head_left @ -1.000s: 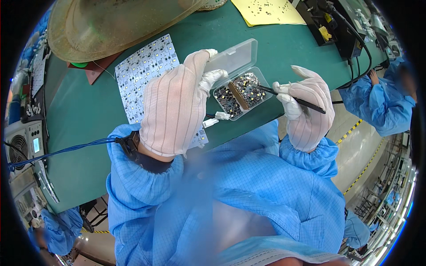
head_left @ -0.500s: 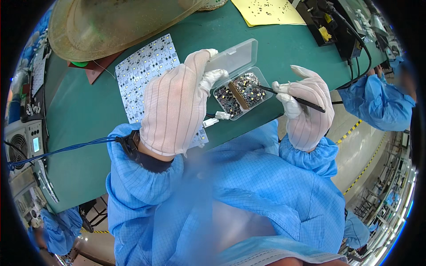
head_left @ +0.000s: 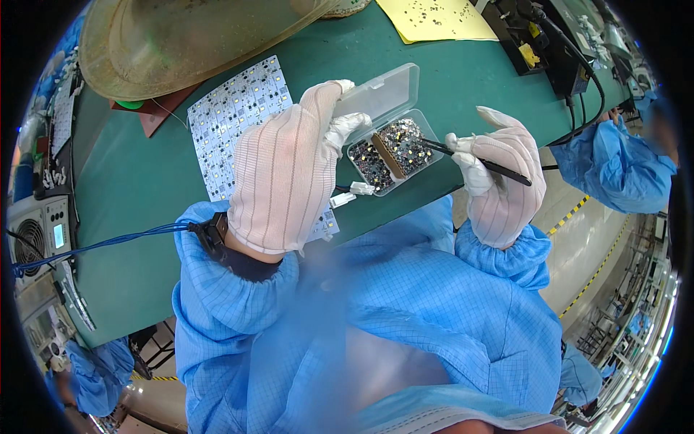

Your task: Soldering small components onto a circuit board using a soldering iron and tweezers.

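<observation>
watching remotely, i have my right hand (head_left: 507,194) to the right of the clear box (head_left: 429,129), fingers closed around black tweezers (head_left: 499,170) that reach over the small parts (head_left: 405,134) in its right compartment. my left hand (head_left: 283,172) sits left of the box, fingertips by its raised lid (head_left: 392,94); whether they pinch it, i cannot tell. a white circuit sheet (head_left: 224,123) lies farther left of the box, white connectors (head_left: 344,200) near its lower-left side.
</observation>
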Demonstrator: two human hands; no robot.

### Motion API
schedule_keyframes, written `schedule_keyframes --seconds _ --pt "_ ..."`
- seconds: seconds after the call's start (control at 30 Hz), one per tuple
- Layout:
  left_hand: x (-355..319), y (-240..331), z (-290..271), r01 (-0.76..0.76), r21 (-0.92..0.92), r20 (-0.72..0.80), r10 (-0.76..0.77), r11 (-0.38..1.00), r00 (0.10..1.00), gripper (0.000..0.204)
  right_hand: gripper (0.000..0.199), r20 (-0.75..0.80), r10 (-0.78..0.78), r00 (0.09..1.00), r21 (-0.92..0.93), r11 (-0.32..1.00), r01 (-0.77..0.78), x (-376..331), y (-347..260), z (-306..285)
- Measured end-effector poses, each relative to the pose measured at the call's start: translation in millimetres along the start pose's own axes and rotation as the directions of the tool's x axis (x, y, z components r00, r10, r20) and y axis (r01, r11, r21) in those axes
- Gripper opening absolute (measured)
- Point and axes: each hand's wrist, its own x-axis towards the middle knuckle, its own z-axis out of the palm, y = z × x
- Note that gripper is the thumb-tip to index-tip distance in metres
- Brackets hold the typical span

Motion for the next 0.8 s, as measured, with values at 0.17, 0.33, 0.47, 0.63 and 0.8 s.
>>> schedule_keyframes --seconds 0.17,0.33,0.47,0.63,0.8 --pt "0.4 0.5 0.0 0.005 0.018 0.002 -0.005 1.000 1.000 0.027 0.015 0.004 0.005 1.000 -0.012 1.000 -0.005 1.3 -0.7 0.4" --pt "0.3 -0.3 0.1 -0.020 0.012 -0.013 0.020 1.000 1.000 0.027 0.016 0.001 -0.001 1.000 0.012 1.000 0.001 1.8 -0.7 0.9" --pt "-1.1 1.5 -0.6 -0.004 0.044 -0.005 0.005 0.999 1.000 0.028 0.015 0.000 -0.010 1.000 0.001 1.000 0.010 1.6 0.4 0.4" --pt "-2.0 -0.6 0.3 -0.020 0.041 -0.018 0.021 0.999 1.000 0.028 0.016 -0.007 -0.009 1.000 0.006 1.000 0.009 1.3 0.3 0.9" --pt "-0.5 2.6 -1.4 0.017 0.044 0.031 -0.018 0.999 0.999 0.029 0.025 -0.032 -0.039 0.999 -0.022 0.999 0.039 0.6 5.7 2.5"
